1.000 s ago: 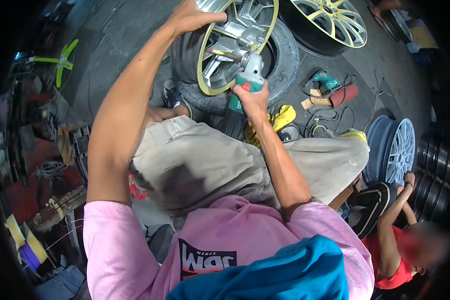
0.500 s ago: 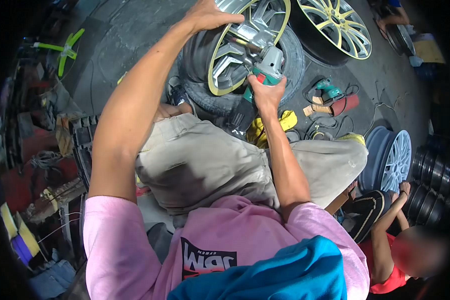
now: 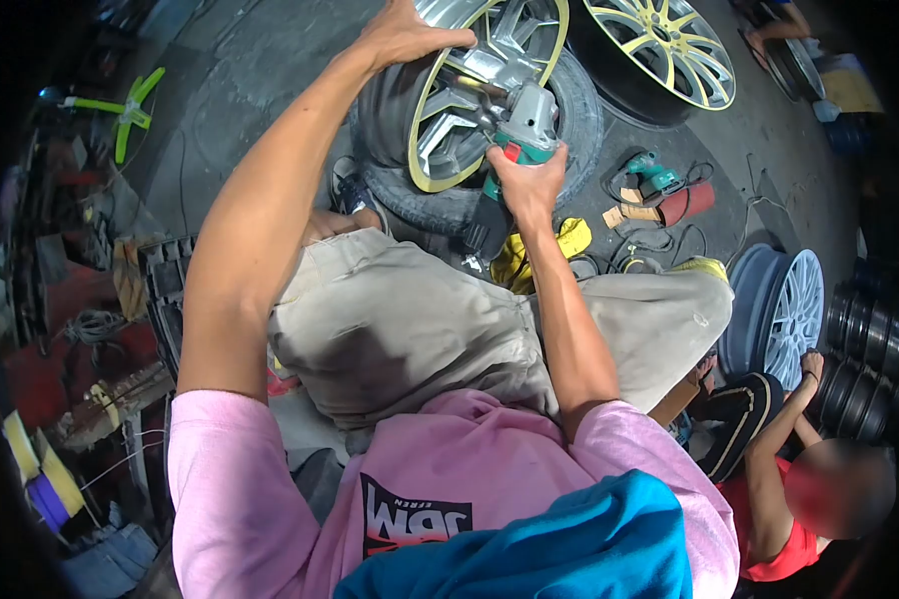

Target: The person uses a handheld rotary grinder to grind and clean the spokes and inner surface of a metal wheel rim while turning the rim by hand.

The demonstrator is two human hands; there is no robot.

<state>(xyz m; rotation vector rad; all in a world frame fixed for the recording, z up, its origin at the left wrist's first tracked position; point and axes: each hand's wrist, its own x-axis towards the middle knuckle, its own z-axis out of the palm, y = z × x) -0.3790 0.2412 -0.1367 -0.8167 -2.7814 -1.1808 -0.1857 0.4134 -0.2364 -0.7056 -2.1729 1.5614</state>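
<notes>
My left hand (image 3: 405, 40) grips the upper left edge of an alloy wheel rim (image 3: 447, 133), its thumb laid over the lip. The rim has a yellow-edged face and polished spokes, and leans tilted on a tire (image 3: 581, 140) lying on the floor. My right hand (image 3: 531, 182) is wrapped around the body of a green and grey angle grinder (image 3: 531, 118). The grinder's head points into the rim's spokes; whether its tip touches them I cannot tell.
Another yellow-faced rim (image 3: 659, 45) lies at the upper right. A green sander (image 3: 654, 175), a red sandpaper roll (image 3: 687, 203) and cords lie right of the tire. A grey-blue rim (image 3: 791, 309) stands near a person in a red shirt (image 3: 764, 514). Yellow cloth (image 3: 572, 238) lies by my knee.
The whole view has shifted slightly, so the rim and grinder appear a little further left and up. Both hands keep their holds.
</notes>
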